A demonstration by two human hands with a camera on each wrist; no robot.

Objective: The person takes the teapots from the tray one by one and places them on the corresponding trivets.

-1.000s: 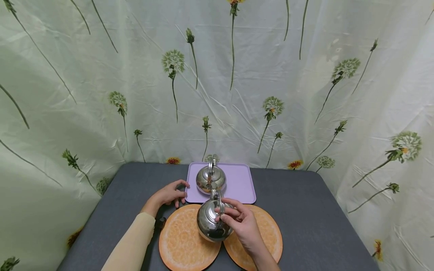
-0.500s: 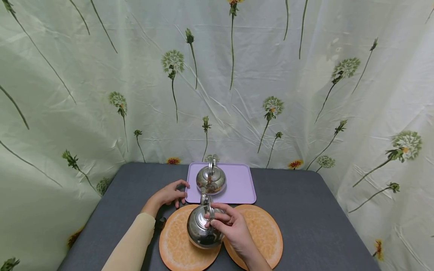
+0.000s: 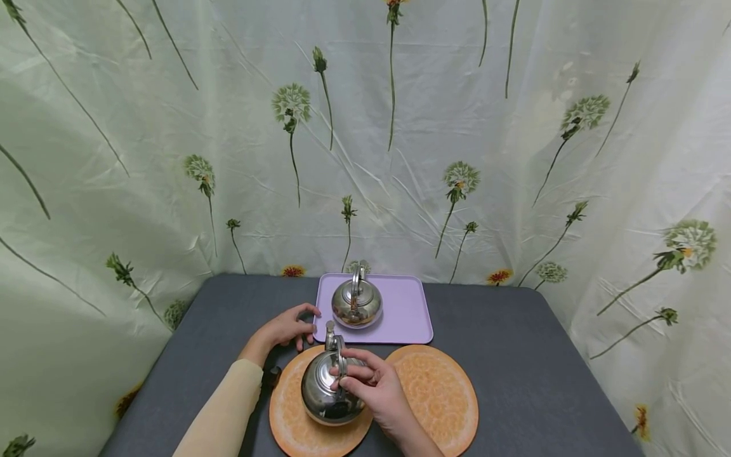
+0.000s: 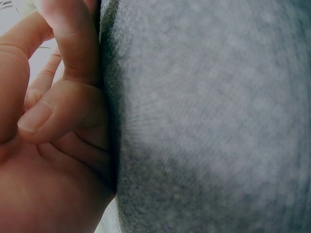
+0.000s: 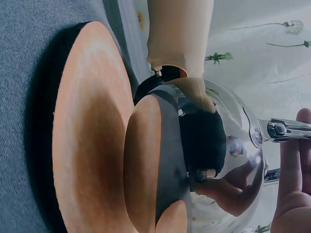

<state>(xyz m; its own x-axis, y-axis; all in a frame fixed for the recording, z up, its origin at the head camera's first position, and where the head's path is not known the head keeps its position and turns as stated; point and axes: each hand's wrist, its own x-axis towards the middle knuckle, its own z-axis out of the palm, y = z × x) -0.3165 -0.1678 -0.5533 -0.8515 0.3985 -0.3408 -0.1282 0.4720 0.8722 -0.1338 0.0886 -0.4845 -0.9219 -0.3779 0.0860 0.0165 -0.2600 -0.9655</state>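
My right hand (image 3: pixel 374 387) holds a shiny steel teapot (image 3: pixel 328 397) by its raised handle, fingers curled round it. The pot is upright, its spout toward the back, close over the left orange-patterned round placemat (image 3: pixel 288 416). In the right wrist view the teapot's mirrored side (image 5: pixel 233 194) reflects the mat and the hand. A second steel teapot (image 3: pixel 356 308) stands on the left part of a lilac tray (image 3: pixel 405 311). At that tray's left edge my left hand (image 3: pixel 285 327) rests with relaxed fingers; the left wrist view shows its thumb (image 4: pixel 63 111) loosely bent beside the grey cloth.
Another orange round placemat (image 3: pixel 436 397) lies to the right of the first. Dark grey cloth (image 3: pixel 525 374) covers the table. Behind and on both sides hangs a pale curtain (image 3: pixel 365 127) printed with dandelions.
My right hand has carried the teapot leftward and slightly nearer, from between the two placemats to over the left one. My left hand and the tray stay where they were.
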